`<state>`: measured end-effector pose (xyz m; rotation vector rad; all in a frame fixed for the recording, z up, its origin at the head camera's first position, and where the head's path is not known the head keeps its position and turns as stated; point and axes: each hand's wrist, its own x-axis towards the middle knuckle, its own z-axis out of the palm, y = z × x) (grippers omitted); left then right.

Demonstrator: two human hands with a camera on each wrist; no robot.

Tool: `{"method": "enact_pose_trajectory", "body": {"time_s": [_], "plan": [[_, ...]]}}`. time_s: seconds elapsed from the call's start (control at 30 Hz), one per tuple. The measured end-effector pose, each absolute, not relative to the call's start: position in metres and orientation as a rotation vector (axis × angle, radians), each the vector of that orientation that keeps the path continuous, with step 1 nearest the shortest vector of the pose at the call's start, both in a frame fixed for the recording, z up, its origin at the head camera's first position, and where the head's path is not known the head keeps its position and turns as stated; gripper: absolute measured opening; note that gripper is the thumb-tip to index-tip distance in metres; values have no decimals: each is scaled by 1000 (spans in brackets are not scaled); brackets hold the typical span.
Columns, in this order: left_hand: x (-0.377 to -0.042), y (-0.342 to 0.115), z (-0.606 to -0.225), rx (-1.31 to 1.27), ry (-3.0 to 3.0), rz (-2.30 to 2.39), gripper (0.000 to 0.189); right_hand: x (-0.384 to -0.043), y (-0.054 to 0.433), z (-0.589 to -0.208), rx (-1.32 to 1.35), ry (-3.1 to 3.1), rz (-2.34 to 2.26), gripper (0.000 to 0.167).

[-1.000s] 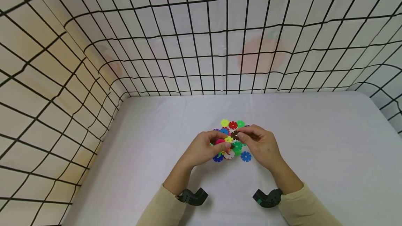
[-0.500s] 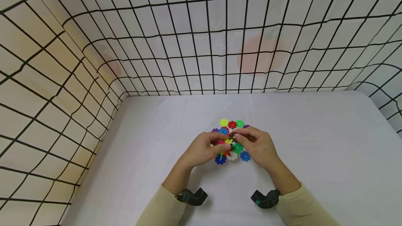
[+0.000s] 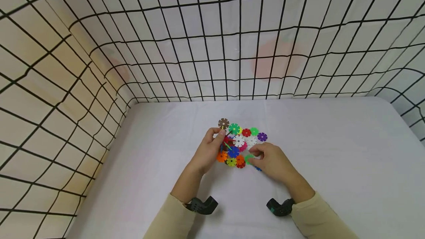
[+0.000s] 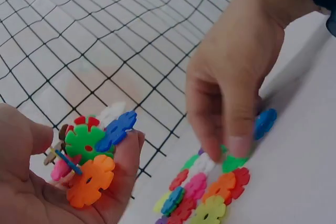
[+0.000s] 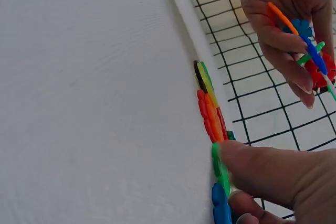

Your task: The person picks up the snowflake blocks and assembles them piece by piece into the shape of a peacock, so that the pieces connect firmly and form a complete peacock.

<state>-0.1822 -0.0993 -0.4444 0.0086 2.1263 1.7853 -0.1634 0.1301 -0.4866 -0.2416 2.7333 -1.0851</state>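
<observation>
My left hand (image 3: 208, 149) holds a cluster of joined plastic snowflake discs. In the left wrist view an orange disc (image 4: 90, 182), a green disc (image 4: 84, 142) and a blue disc (image 4: 118, 131) of it show, set at different angles. A brown disc (image 3: 223, 123) sticks up at the cluster's far end. My right hand (image 3: 275, 160) is low over the table, thumb and index finger at a loose green disc (image 3: 248, 159). Its thumb (image 5: 247, 158) meets this disc's edge in the right wrist view; blur hides whether the fingers pinch it.
Loose discs lie between the hands, among them a purple one (image 3: 262, 137), a red one (image 3: 246, 132) and a yellow-green one (image 4: 209, 212). A blue disc (image 5: 221, 203) lies beside the right fingers. Black wire mesh (image 3: 212, 62) borders the white table (image 3: 332, 150).
The left hand has lifted and turned the cluster, so more of its discs face the camera. My right hand has left the brown disc and moved lower, to the green disc.
</observation>
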Motion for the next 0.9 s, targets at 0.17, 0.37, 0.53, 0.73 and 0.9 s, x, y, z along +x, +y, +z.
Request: {"method": "enact_pose_trajectory", "body": {"time_s": [0.17,0.37,0.53,0.73,0.9], "plan": [[-183,-97,-444,-58,1980,1851,52,-161,127,-486,-273,2756,-1006,26],[-183,-95,-446,-7,1857,1919,54,-162,130,-482,-218,2712,-1192,18],[-182,-93,-448,66,1848,1933,47,-162,133,-476,-98,2630,-1641,19],[-182,-91,-449,22,1842,1970,48,-161,133,-474,-149,2535,-1938,20],[-181,-89,-446,-25,1871,1985,49,-160,131,-475,-223,2582,-1981,17]]}}
